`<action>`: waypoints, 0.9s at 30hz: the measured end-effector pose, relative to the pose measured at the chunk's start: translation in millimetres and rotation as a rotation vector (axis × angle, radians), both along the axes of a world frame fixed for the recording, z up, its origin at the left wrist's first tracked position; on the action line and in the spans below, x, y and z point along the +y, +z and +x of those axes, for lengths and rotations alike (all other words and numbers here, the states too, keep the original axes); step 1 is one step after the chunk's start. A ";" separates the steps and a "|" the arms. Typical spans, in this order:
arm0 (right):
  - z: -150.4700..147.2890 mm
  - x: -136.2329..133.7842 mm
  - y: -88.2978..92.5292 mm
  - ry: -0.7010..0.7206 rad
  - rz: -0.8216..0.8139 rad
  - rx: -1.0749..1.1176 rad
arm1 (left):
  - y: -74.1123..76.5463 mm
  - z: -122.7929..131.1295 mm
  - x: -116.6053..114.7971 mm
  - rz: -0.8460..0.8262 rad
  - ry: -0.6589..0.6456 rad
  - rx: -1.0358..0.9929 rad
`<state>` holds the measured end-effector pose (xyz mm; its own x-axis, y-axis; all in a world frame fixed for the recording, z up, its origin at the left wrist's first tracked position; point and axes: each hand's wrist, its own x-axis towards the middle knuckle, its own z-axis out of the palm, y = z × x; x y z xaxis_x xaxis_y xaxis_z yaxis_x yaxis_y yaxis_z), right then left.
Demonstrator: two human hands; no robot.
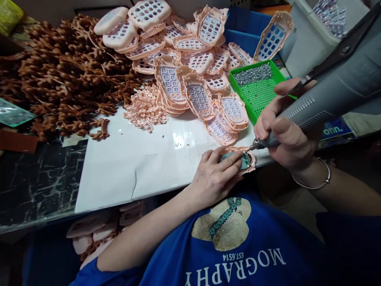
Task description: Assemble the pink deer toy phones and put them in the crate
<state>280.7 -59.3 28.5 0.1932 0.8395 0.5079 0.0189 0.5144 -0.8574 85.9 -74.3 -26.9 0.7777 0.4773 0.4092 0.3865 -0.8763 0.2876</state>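
Note:
My right hand [290, 127] is wrapped round a grey electric screwdriver [324, 91], tilted down to the left. Its bit meets the upper edge of a green circuit board [245, 161], which lies in a pink plastic shell [251, 169] at the table's front edge. Across the board my left hand [216, 171] presses with its fingers together, holding board and shell down. The fingers hide much of both. Close above the screwdriver tip stands a green tray [253, 111] with many small silver screws [253, 74] at its back end.
Pink shells with button holes [199, 95] are piled behind my hands. Left of them lie small pink parts [145, 107] and a large heap of brown plastic parts [68, 75]. A blue bin [244, 31] and a white bin [309, 39] stand at the back right.

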 end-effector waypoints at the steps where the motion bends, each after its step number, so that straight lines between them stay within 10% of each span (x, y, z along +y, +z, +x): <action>1: 0.0 0.0 0.0 -0.002 -0.004 -0.007 | -0.5 -0.1 0.0 -0.002 -0.002 0.002; 17: -6.0 -0.3 2.0 0.151 -0.014 0.053 | -2.5 -0.2 -0.3 0.011 -0.002 0.000; 27: 13.6 15.0 14.7 -0.029 0.073 -0.001 | -0.7 -3.1 -1.3 -0.055 -0.009 0.053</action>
<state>294.2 -44.3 43.2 0.2167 0.7941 0.5679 0.0360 0.5748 -0.8175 82.8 -75.6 -27.6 0.8020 0.4905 0.3410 0.3941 -0.8634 0.3150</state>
